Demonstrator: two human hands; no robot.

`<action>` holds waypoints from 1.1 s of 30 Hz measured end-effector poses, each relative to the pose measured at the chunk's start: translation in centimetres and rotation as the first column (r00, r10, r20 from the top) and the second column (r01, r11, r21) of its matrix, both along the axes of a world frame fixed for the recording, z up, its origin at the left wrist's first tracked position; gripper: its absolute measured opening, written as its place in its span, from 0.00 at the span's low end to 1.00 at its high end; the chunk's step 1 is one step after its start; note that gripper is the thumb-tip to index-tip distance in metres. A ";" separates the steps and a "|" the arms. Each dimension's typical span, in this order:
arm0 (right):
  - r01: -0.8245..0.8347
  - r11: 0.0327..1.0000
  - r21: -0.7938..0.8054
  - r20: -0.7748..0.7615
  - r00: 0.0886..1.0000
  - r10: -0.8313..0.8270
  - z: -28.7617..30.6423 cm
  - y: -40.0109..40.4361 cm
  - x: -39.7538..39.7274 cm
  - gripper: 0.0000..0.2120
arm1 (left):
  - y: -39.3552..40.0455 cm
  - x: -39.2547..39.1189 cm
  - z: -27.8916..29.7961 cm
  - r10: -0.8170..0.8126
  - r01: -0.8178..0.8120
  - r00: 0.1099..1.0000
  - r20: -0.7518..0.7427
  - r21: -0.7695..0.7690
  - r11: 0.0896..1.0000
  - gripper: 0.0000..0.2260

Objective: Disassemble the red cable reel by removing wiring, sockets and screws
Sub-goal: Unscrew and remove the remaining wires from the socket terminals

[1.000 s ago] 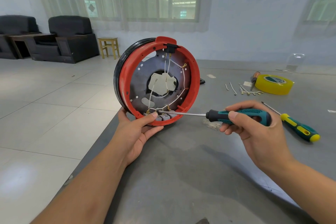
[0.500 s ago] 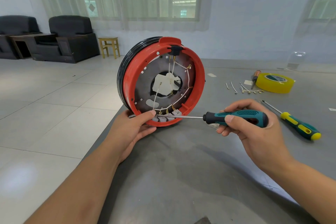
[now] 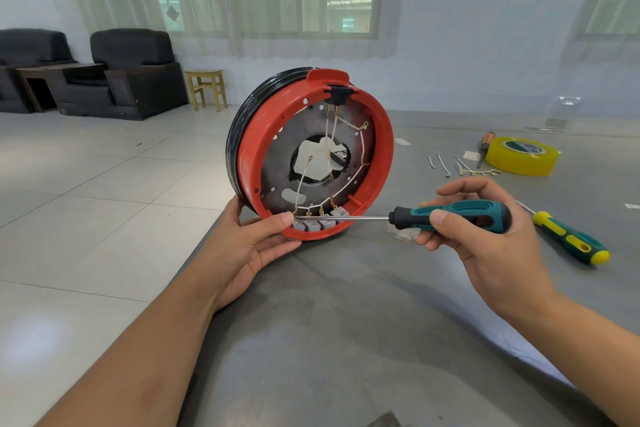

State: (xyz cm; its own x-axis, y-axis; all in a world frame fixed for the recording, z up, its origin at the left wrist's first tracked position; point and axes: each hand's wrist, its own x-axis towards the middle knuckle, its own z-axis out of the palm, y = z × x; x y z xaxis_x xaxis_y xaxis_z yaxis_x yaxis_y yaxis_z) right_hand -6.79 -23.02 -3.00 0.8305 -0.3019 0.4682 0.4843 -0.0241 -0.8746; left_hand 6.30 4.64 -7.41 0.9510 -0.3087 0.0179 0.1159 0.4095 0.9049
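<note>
The red cable reel (image 3: 382, 152) stands on edge on the grey table, its open side facing me, black cable wound on its back. Inside are white wires (image 3: 341, 185) with brass terminals and a row of grey socket blocks (image 3: 313, 226) at the bottom rim. My left hand (image 3: 249, 246) grips the reel's lower left rim, thumb laid over the edge next to the blocks. My right hand (image 3: 485, 236) holds a teal-and-black screwdriver (image 3: 450, 215) level, and its tip sits at the leftmost terminal beside my left thumb.
On the grey table (image 3: 346, 340) to the right lie a second screwdriver with yellow ends (image 3: 571, 241), a yellow tape roll (image 3: 523, 155), a small orange-handled screwdriver (image 3: 485, 146) and several removed wire pieces (image 3: 464, 168). The table's left edge drops to a tiled floor; armchairs and a stool stand far left.
The reel has turned slightly, its open face swinging a bit to the left, and shifted right in view. The screwdriver tip has stayed at the bottom terminals.
</note>
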 end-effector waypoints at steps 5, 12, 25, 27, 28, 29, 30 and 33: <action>0.040 0.994 0.100 0.039 0.998 -0.045 0.8 0.4 0.0 0.19 | 0.0 0.0 -0.1 0.008 -0.008 1.000 0.001 0.004 1.000 0.35; 0.084 0.993 0.077 0.070 0.994 -0.089 1.1 0.2 -0.1 0.18 | -0.8 -0.3 -0.1 0.073 -0.073 0.997 -0.019 0.004 0.997 0.35; 0.071 0.997 0.005 0.071 0.995 -0.071 1.2 0.2 -0.2 0.17 | -1.6 -1.0 0.0 0.110 -0.114 0.993 0.045 0.086 0.990 0.36; 0.085 0.996 -0.020 0.071 0.994 -0.084 1.3 0.3 -0.3 0.16 | -1.7 -1.0 0.0 0.113 -0.117 0.993 0.042 0.089 0.989 0.36; 0.091 0.995 -0.032 0.076 0.993 -0.088 1.4 0.4 -0.4 0.16 | -1.7 -1.0 0.1 0.116 -0.119 0.993 0.037 0.089 0.989 0.37; 0.092 0.995 -0.041 0.086 0.992 -0.089 1.4 0.5 -0.4 0.16 | -1.8 -1.0 0.1 0.120 -0.123 0.992 0.032 0.090 0.988 0.36; 0.091 0.995 -0.047 0.098 0.991 -0.086 1.4 0.7 -0.5 0.16 | -1.8 -1.0 0.1 0.125 -0.127 0.992 0.027 0.089 0.988 0.35; 0.080 0.995 -0.061 0.123 0.990 -0.072 1.2 1.2 -0.7 0.16 | -1.7 -0.9 0.0 0.146 -0.146 0.989 0.013 0.076 0.986 0.29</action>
State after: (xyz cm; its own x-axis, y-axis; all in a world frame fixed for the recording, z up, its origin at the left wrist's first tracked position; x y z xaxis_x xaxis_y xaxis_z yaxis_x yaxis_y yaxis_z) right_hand -7.45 -21.84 -1.78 0.7426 -0.3271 0.5844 0.5808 -0.1200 -0.8051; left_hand 5.43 2.90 -7.42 0.9859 -0.1672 0.0064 0.0534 0.3509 0.9349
